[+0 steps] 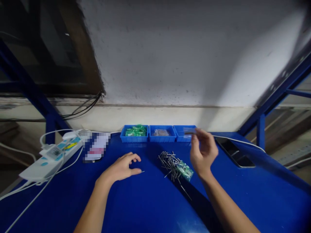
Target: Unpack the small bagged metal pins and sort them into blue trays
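Observation:
My right hand is raised over the table, pinching a small clear plastic bag with something thin and dark along its lower edge. Behind that bag is the rightmost blue bin. Low over the tabletop, my left hand has its thumb and fingers curved and apart. A short thin metal pin shows at its thumb tip; whether they touch I cannot tell. Between my hands lies a loose pile of metal pins, with a green-and-clear packet against its right side.
Along the wall stand a blue bin with green packets and a middle bin with clear packets. A dark phone lies at right. At left are a white power strip, cables and a blurred-out item.

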Action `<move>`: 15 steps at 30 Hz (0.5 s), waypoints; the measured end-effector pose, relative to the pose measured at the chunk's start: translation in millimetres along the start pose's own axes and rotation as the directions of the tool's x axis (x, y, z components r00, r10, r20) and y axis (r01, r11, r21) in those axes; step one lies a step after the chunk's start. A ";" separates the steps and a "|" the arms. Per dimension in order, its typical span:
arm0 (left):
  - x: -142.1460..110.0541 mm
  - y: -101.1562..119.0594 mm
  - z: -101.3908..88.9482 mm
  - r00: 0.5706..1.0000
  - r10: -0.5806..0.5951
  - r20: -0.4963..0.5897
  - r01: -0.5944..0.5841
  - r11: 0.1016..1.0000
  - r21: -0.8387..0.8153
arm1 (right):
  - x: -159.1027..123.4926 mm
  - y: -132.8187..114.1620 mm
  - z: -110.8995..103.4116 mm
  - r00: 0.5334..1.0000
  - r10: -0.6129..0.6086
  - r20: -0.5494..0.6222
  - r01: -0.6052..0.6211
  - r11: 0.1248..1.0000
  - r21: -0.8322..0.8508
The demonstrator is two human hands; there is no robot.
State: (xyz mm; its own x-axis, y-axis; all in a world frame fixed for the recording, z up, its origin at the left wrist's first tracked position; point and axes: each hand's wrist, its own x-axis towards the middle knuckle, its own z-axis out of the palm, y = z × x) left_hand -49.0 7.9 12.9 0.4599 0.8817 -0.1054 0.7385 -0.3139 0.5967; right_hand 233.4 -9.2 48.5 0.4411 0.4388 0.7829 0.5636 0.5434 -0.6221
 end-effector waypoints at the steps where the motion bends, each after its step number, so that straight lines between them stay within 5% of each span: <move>1: -2.2 -4.3 -0.4 0.999 -0.021 0.048 0.022 1.000 -0.005 | 9.1 2.0 -0.1 0.993 -0.101 -0.065 0.097 0.993 -0.066; 3: -3.8 -8.1 2.2 0.996 -0.045 0.074 0.045 0.999 0.008 | 21.8 10.5 5.7 0.972 -0.232 -0.050 0.217 0.954 -0.209; 5: -1.8 -6.6 7.3 0.998 -0.047 0.039 0.045 0.998 0.044 | 23.2 24.0 16.3 0.959 -0.246 0.139 0.278 0.908 -0.313; 8: 5.4 2.4 16.7 0.999 -0.005 -0.035 0.007 0.997 0.079 | 1.2 41.2 28.1 0.859 -0.146 0.491 0.342 0.877 -0.337; 11: 13.2 15.5 27.3 0.986 0.091 -0.143 -0.087 0.996 0.031 | -35.2 38.1 26.0 0.771 -0.064 0.634 0.310 0.907 -0.286; 15: 20.5 30.8 42.0 0.954 0.159 -0.256 -0.203 0.966 -0.158 | -65.4 13.7 18.5 0.516 -0.187 0.836 0.304 0.952 0.026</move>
State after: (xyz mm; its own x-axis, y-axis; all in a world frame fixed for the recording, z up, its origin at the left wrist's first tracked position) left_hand 3.9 1.5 -4.2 0.4297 0.8811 0.1977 0.5422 -0.4268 0.7237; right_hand 199.4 -17.3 -11.3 -0.4617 0.7230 0.5138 0.6529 0.6692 -0.3550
